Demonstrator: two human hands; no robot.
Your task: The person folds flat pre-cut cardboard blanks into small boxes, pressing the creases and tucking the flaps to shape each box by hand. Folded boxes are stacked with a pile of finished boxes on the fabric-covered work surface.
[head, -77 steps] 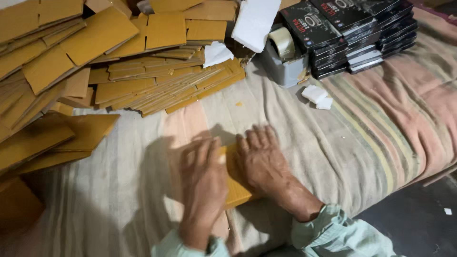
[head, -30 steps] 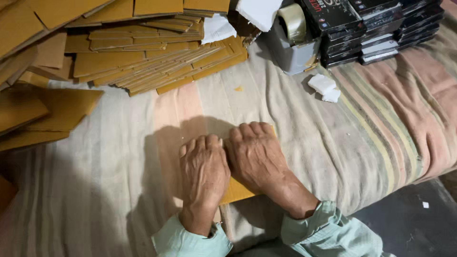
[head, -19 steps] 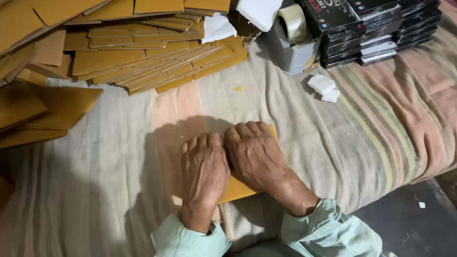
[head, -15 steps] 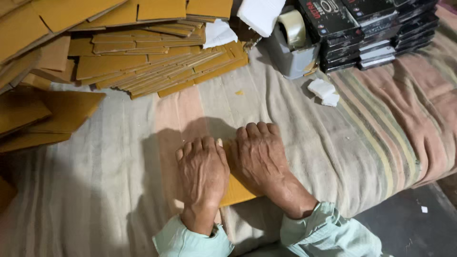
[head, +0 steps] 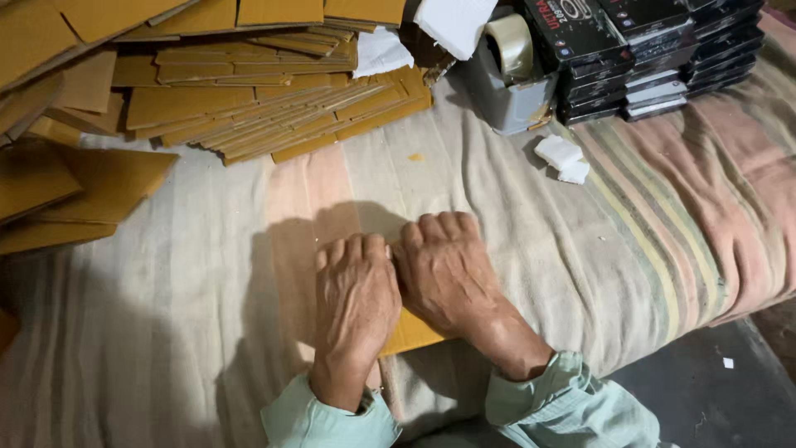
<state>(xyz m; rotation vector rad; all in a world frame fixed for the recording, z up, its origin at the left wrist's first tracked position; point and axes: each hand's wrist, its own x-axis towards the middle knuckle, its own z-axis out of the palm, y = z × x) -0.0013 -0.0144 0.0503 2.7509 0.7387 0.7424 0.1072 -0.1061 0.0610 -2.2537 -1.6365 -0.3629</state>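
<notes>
Hands side by side, pressing down hard! Left hand point(head: 356, 290) and right hand point(head: 448, 270) both lie palm-down, fingers curled under at the knuckles, thumbs touching, bearing on a yellow cardboard sheet point(head: 410, 333) that is almost wholly hidden beneath them. No pinch here: each grip is a flat press on the sheet, with only its near corner poking out below the right wrist. The sheet lies on the striped blanket point(head: 630, 249) covering the bed, close to the near edge. Pale green sleeves point(head: 572, 406) cover both wrists.

Moving out: beyond the knuckles the blanket carries a tiny yellow scrap point(head: 416, 157), well apart from the hands. Further back, a sprawling heap of yellow cardboard pieces point(head: 274, 108) fans across the far left, with more loose sheets point(head: 75, 195) sliding off toward the left edge. A crumpled white paper point(head: 383, 52) sits on the heap. To the right of it, a grey tape dispenser point(head: 512, 91) holding a roll of tape, then a stack of black boxes point(head: 647, 50) at the far right. Two small white blocks point(head: 562, 158) rest on the blanket just in front of the dispenser. Dark floor point(head: 713, 390) shows at lower right.
</notes>
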